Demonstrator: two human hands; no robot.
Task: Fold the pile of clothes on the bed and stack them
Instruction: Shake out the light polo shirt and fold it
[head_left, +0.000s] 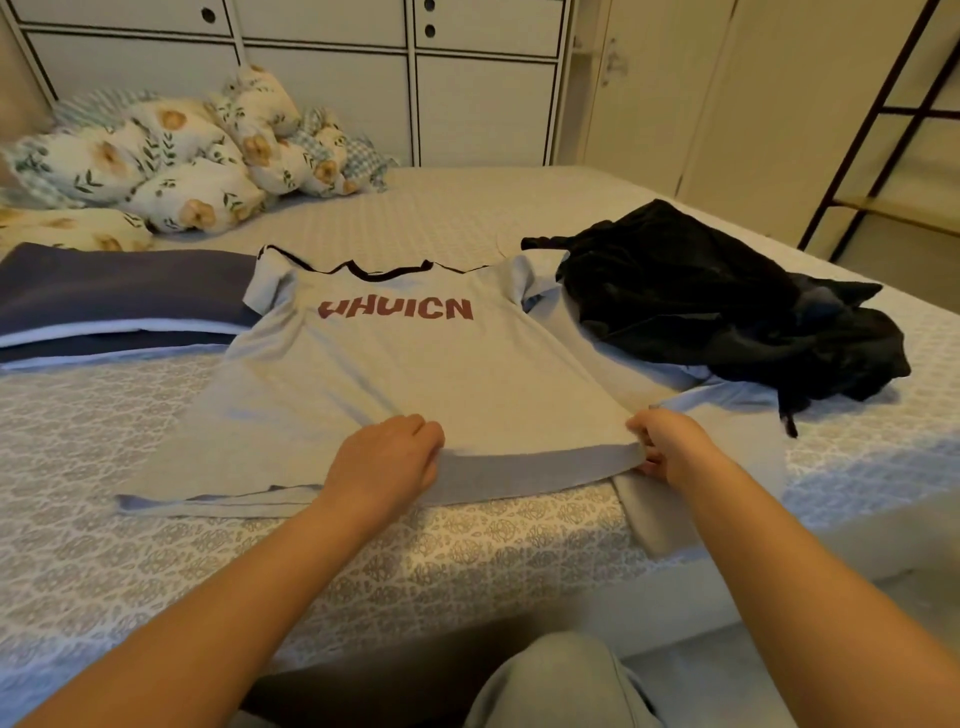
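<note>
A grey T-shirt (395, 374) with red letters and a dark collar lies spread face up on the bed (467, 551), collar away from me. My left hand (387, 460) grips its bottom hem near the middle with curled fingers. My right hand (670, 441) pinches the hem's right corner and lifts it slightly. To the right lies a crumpled pile of black clothes (717, 306), partly on a pale garment (691, 379). At the left sits a stack of folded navy and white clothes (114, 301).
A rumpled floral duvet (171, 161) is heaped at the head of the bed on the left. White cupboards (395, 67) stand behind it, and a dark metal rack (883, 114) stands at the right. My knee in grey trousers (550, 680) is at the bed's near edge.
</note>
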